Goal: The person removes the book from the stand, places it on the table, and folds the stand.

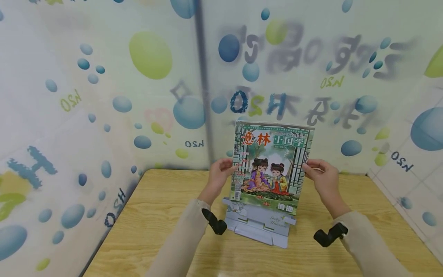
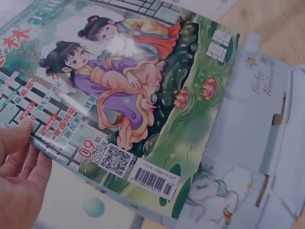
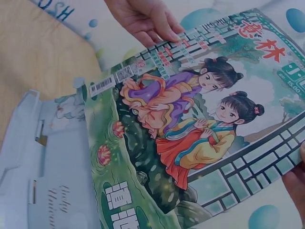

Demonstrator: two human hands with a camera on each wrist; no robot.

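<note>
Both hands hold a magazine (image 1: 270, 165) upright, its green illustrated cover with two cartoon children facing me. My left hand (image 1: 219, 175) pinches its left edge, thumb on the cover and fingers behind, as the left wrist view shows with the hand (image 2: 24, 176). On the opposite edge my right hand (image 1: 323, 181) pinches it the same way; only part of that hand (image 3: 295, 186) shows in the right wrist view. Directly below and behind the magazine stands a pale lilac book stand (image 1: 254, 223), printed with a unicorn and lettering. The magazine hides the stand's upper part.
The stand rests on a wood-grain table (image 1: 152, 219). Behind the table and along its left side rise walls (image 1: 166, 100) covered with blue and green bubble prints. A black wrist camera mount (image 1: 214, 222) sits on the left sleeve, another mount (image 1: 330, 234) on the right.
</note>
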